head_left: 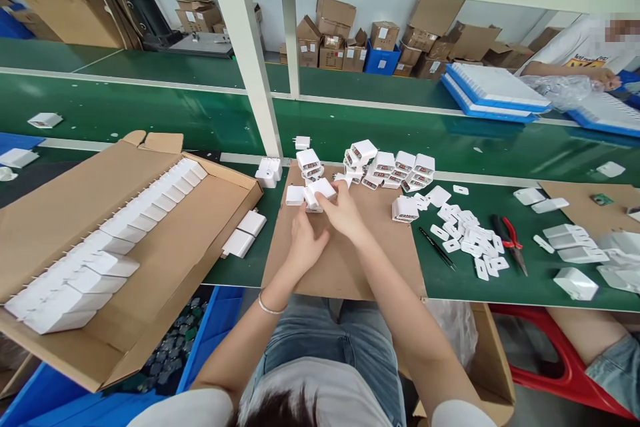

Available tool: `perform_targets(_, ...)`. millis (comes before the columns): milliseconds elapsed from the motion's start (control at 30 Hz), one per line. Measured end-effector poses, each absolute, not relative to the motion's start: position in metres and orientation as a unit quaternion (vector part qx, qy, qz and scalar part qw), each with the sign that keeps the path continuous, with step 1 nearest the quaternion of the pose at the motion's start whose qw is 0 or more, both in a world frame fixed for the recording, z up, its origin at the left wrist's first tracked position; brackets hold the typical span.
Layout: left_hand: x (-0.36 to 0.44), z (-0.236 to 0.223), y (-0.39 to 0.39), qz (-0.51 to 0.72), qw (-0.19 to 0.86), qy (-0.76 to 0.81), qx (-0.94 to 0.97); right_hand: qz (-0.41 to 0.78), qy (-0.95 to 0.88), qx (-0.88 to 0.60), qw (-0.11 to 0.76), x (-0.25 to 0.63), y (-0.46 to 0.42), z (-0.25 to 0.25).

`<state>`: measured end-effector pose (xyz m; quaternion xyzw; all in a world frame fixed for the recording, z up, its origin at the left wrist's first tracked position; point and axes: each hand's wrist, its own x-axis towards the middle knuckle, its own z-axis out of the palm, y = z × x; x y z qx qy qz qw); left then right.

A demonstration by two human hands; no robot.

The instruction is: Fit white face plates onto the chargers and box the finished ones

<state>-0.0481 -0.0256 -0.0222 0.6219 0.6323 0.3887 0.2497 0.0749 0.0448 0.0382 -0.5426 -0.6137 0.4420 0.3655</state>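
My left hand (pixel 303 243) and my right hand (pixel 344 210) meet over a brown cardboard sheet (pixel 345 267) on the green bench. Together they hold a white charger block (pixel 320 190), fingers curled around it. Another white block (pixel 295 195) lies just left of my fingers. Behind them sits a heap of white charger bodies with red-marked faces (pixel 390 170). One more white body (pixel 405 209) stands to the right of my right hand.
A large open carton (pixel 165 267) at left holds a row of white boxes (pixel 125 227). Small white cover plates (pixel 467 230), black tweezers (pixel 437 248) and red-handled pliers (pixel 510 240) lie at right. Another person (pixel 575 53) works across the bench beside blue trays (pixel 493 90).
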Motion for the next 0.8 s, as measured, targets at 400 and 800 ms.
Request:
perform_targets(400, -0.071, -0.011, 0.019, 0.247, 0.204, 0.66, 0.68, 0.471, -0.599, -0.506, 0.404, 0.079, 0.052, 0.022)
perform_targets(800, -0.054, -0.006, 0.012, 0.253, 0.17, 0.657, 0.69, 0.508, -0.613, -0.467, 0.384, 0.139, 0.039, 0.015)
